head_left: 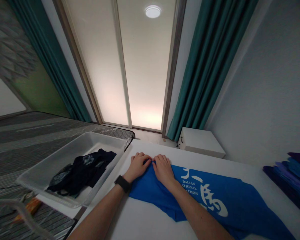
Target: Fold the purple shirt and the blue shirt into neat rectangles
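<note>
A blue shirt [242, 195] with white printed lettering lies lengthwise across the white table [140, 220], partly folded. My left hand [139, 165], with a dark watch on the wrist, pinches the shirt's far left edge between thumb and fingers. Right beside it, my right hand [163, 169] pinches the same edge, the two thumbs nearly touching. Part of the print is hidden under my right forearm.
Left of the table, a translucent plastic bin [50, 155] holds dark clothes [82, 170]. A stack of folded blue and purple clothes [290, 178] sits at the table's right end. Beyond the table stand a white cabinet [202, 141] and teal curtains [202, 76].
</note>
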`<state>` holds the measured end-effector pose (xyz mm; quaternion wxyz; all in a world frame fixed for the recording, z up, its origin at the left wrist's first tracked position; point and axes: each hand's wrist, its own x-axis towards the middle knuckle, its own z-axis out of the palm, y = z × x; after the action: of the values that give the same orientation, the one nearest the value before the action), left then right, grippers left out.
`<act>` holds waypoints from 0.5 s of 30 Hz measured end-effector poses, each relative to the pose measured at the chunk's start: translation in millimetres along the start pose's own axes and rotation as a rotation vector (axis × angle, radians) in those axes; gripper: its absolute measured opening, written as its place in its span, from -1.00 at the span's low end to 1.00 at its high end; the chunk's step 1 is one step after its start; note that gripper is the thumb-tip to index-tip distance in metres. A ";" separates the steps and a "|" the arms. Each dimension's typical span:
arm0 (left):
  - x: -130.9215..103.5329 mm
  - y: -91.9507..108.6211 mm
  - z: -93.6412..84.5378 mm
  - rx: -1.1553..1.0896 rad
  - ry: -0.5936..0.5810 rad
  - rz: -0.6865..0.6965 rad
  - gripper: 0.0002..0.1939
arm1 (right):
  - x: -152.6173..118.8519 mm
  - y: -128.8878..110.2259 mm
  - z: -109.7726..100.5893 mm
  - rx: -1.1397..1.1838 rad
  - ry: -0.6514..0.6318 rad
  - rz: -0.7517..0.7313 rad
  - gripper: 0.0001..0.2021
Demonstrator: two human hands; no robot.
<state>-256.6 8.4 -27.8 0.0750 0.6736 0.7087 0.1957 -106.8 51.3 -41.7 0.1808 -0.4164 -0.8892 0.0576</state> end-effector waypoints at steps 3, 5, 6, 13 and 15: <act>2.4 1.4 4.4 0.016 0.020 -0.022 -0.75 | -0.7 0.7 2.7 -0.014 0.008 0.000 -0.86; 2.5 0.4 7.3 0.037 0.036 -0.030 -0.75 | -1.5 1.1 3.2 -0.005 0.019 -0.001 -0.85; 2.3 -0.6 8.4 0.049 0.043 -0.032 -0.76 | -1.9 1.1 3.0 0.000 0.022 0.004 -0.85; 0.5 -11.9 9.3 -0.011 0.042 0.107 -0.79 | -3.8 -0.9 -2.7 -0.019 0.018 0.021 -0.82; 0.2 -13.5 8.6 -0.028 0.031 0.130 -0.78 | -3.8 -1.3 -3.4 -0.014 0.016 0.019 -0.81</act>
<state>-266.0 10.0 -40.7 0.0604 0.7139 0.6619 0.2204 -104.2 47.5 -39.2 0.1843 -0.4267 -0.8840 0.0496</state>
